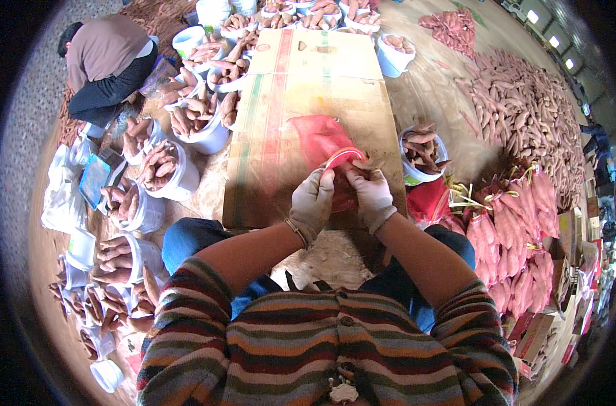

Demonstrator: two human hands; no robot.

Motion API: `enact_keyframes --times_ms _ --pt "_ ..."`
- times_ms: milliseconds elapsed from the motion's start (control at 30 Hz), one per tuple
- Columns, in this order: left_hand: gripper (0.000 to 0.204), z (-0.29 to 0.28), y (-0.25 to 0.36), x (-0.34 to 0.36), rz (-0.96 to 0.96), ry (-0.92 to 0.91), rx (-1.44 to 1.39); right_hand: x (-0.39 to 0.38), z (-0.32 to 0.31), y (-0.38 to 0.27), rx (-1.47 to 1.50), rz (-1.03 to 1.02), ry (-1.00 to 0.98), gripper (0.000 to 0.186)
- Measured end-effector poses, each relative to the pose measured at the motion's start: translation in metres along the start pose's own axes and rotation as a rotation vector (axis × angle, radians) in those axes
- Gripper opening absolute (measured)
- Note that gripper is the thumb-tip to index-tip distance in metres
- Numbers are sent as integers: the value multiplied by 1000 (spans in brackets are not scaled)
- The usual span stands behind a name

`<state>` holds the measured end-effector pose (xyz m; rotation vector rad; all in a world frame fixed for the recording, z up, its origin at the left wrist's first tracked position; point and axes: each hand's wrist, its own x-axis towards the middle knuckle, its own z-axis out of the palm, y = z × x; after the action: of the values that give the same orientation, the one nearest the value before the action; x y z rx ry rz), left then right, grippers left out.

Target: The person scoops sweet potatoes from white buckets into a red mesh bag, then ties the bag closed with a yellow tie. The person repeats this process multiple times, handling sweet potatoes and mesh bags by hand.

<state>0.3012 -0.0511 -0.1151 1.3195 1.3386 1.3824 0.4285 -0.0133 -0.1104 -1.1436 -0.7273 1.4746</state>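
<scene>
A red mesh bag (318,139) lies on the cardboard-covered table (267,135) in front of me, its body stretching away from my hands. Its mouth has a pale striped band, which bows up between my fingers. My left hand (312,201), in a whitish work glove, is closed on the left side of this rim. Gloved the same way, my right hand (371,197) pinches the rim's right side. I cannot tell whether anything is inside the bag. More red mesh (340,202) shows between and below my hands.
Sweet potatoes fill a white bucket (419,155) right of the table and several buckets (179,172) on the left. Filled red mesh bags (511,230) lie at right, before a large sweet potato heap (524,108). A person (112,61) crouches at the far left.
</scene>
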Motion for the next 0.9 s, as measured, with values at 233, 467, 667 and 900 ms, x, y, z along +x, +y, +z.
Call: enact_keyframes --times_ms 233,467,667,900 --pt "36 -17 -7 5 -249 35 -138 -6 -1 -10 -1482 -559 -360 30" --pt "36 -20 -22 7 -145 131 -236 -33 25 -20 -618 -228 -154 37" --pt "35 -18 -12 3 -118 106 -278 -24 23 -17 -52 169 -27 32" --pt "25 -36 -2 32 -69 328 -192 -33 24 -19 26 377 18 32"
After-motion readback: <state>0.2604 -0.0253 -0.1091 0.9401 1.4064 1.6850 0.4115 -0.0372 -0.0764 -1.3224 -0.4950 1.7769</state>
